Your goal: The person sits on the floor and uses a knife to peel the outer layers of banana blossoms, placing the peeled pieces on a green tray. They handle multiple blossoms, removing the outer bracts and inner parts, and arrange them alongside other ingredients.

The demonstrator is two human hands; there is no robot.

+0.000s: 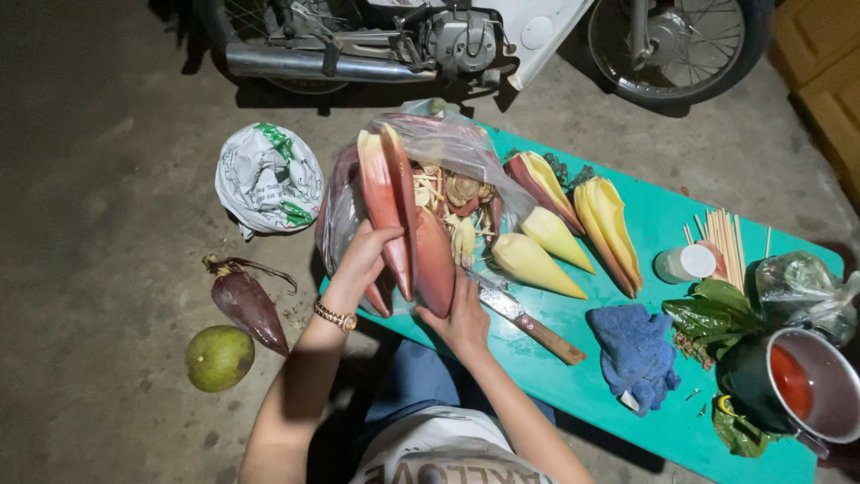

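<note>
— Reddish bracts, is that what both hands have hold of?
— Yes. At the near left corner of the turquoise table (573, 394), the left hand (363, 260) is closed round a long pink-red bract (387, 202), standing it upright, probably to keep it clear of the heap. The right hand (464, 314) cups a broader red bract (434, 260) from below; the two bracts touch.
— And the knife?
— The knife (524, 318) lies flat just beside the right hand, handle toward the near edge.
— What crowds them?
— A clear plastic bag (448, 143) of peelings right behind; pale yellow flower hearts (533, 263) mid-table. A blue cloth (634, 351) sits near the front edge, with a metal pot (820, 385) and leaves (712, 309) at the right end.
— Off the table?
— On the floor, a whole purple banana blossom (249, 306), a green round fruit (219, 358), and farther off a motorbike (430, 40).
</note>
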